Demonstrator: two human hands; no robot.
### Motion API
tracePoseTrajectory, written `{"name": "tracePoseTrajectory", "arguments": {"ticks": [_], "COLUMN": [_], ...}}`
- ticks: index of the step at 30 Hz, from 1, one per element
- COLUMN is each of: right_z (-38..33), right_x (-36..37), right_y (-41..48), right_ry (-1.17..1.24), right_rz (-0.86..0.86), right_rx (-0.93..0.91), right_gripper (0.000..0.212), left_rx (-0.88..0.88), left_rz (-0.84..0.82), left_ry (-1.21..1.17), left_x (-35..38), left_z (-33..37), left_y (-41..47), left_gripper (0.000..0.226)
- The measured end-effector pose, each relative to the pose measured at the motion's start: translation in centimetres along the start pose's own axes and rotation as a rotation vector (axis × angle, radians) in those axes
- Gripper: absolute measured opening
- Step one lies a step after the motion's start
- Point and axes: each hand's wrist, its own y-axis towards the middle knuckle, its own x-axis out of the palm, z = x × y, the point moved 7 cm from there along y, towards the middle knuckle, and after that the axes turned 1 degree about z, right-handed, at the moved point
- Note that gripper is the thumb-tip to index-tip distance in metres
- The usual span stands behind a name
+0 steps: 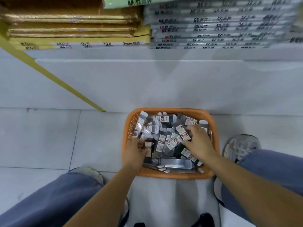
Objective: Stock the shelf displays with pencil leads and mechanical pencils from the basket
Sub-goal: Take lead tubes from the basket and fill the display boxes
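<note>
**Inspector:** Floor point(41, 136): pale grey tile with thin dark grout lines. Even, soft light, no hard shadows.

**Clerk:** And the unit behind it?

**Inspector:** A plain white base panel point(147, 82) rises from the floor line. A yellow strip point(54, 77) crosses it diagonally from upper left down to the floor.

**Clerk:** Above the ledge?

**Inspector:** On the left, flat gold-brown packs point(70, 25) stacked on a yellow-fronted pack with printed figures. On the right, a stack of grey packs point(221, 27) whose labels are too blurred to read in full. A pale green box point(131, 2) sits at the top edge between the two stacks.
</note>
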Motion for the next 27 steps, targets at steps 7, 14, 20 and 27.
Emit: {"name": "tracePoseTrajectory", "arguments": {"ticks": [7,14,20,27], "right_z": [-0.8,-1.6,-1.9,-1.9], "right_x": [1.0,2.2,2.4,2.3], "right_y": [-0.4,0.4,1.0,0.5], "right_ry": [0.069,0.086,0.065,0.136], "right_rz": [-0.158,-0.243,-0.260,-0.277], "right_rx": [-0.095,-0.024,-0.004,0.025], "right_gripper": [0.028,0.081,0.058,0.045], "left_rx": [0.017,-0.062,-0.080,-0.039], "left_rz": [-0.002,-0.298,-0.276,-0.312], "left_ry": [-0.122,-0.372,-0.367,-0.402], "left_x": [0.2,2.9,3.9,4.4], "left_z": [0.3,1.8,1.6,1.6], "left_y": [-0.5,-1.0,-0.4,-0.7], "left_gripper": [0.011,0.026,0.048,0.032]}}
